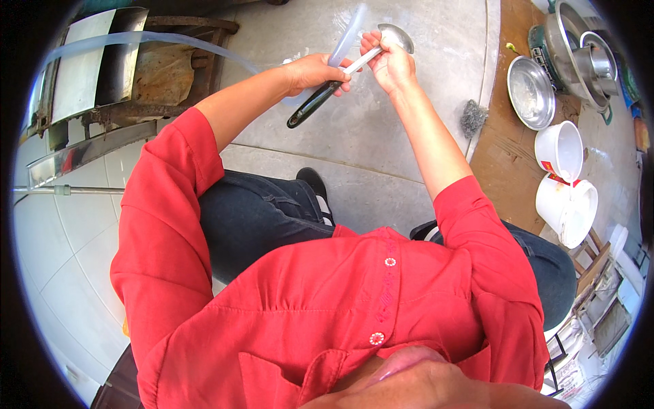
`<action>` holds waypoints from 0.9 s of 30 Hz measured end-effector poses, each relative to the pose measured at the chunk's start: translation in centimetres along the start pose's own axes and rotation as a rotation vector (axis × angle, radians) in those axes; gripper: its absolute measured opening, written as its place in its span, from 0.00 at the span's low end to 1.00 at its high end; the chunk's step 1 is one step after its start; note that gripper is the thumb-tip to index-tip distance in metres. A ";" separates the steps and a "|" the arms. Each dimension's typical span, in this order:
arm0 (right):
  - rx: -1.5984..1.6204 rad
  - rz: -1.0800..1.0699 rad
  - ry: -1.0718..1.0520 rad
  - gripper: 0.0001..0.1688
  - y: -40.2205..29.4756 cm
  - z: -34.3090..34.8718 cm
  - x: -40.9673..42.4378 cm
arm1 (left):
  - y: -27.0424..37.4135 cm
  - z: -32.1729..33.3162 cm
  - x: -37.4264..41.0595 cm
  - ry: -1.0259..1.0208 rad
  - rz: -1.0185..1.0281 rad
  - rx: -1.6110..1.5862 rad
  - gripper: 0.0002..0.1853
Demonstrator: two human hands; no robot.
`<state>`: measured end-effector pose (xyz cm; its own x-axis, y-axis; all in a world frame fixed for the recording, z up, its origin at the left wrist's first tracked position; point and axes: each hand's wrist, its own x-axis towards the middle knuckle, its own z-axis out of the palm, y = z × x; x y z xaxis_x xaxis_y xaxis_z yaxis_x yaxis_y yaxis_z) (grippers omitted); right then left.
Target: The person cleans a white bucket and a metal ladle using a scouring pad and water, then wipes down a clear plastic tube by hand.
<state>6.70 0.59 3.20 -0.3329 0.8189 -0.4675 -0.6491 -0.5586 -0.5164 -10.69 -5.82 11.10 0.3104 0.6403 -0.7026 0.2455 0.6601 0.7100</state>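
Note:
A metal ladle with a black handle [312, 106] is held slantwise over the concrete floor, its bowl [403, 37] pointing up and to the right. My left hand [318, 74] grips the ladle's shaft just above the black part. The same hand also holds a translucent plastic hose [348, 36], whose end stands up past the fingers. My right hand [392, 62] is curled around the ladle's neck, with fingers at the bowl and partly covering it.
The hose runs left over a rusty metal-and-wood frame [168, 110]. To the right, a cardboard sheet [503, 158] lies under a metal basin [529, 94]. White plastic buckets [569, 145] lie tipped nearby, below stacked metal pots [567, 56]. A grey scouring mesh [474, 118] rests at the cardboard's edge.

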 end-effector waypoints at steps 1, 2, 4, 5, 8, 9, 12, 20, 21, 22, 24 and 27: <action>-0.003 -0.034 0.019 0.21 0.2 0.1 -0.1 | -0.1 -0.2 0.1 0.009 -0.002 -0.001 0.22; -0.006 -0.069 0.039 0.21 0.6 0.4 -0.1 | -0.2 -0.2 0.2 0.018 -0.003 -0.002 0.22; -0.021 -0.099 0.075 0.22 1.0 0.9 -0.3 | -0.6 0.0 0.2 0.044 -0.005 0.004 0.22; -0.032 -0.097 0.092 0.22 1.1 1.1 -0.4 | -0.7 0.1 0.1 0.058 -0.006 0.007 0.22; -0.132 -0.084 0.121 0.24 0.7 1.3 -0.7 | -1.2 0.2 0.5 0.039 0.019 -0.006 0.22; -0.177 -0.082 0.130 0.25 0.2 1.3 -1.0 | -1.0 0.3 0.6 0.041 0.027 -0.010 0.23; -0.485 0.309 -0.063 0.30 -3.1 0.6 -1.7 | -1.0 0.2 0.7 0.063 0.041 -0.026 0.23; -2.499 -0.818 0.207 0.27 -10.1 -14.3 -4.7 | -3.7 -0.6 0.9 0.076 -0.098 -0.016 0.24; -2.507 -0.697 0.381 0.26 -9.7 -16.6 -5.3 | -4.1 -0.7 1.5 0.044 -0.115 -0.007 0.25; -2.513 -0.561 0.549 0.25 -9.2 -18.9 -5.8 | -4.2 -0.5 1.9 0.041 -0.122 0.009 0.23; -2.411 -0.225 0.677 0.23 -8.4 -22.0 -5.8 | -3.8 0.1 2.4 0.037 -0.131 0.048 0.20; -2.096 -0.529 0.004 0.25 -6.7 -21.0 -4.0 | -3.2 0.7 2.9 0.008 -0.125 0.125 0.16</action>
<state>26.75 -1.66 -6.55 -0.4196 0.9061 -0.0532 0.8462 0.3693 -0.3840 -9.94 -6.35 6.80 0.2629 0.5598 -0.7858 0.3941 0.6811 0.6170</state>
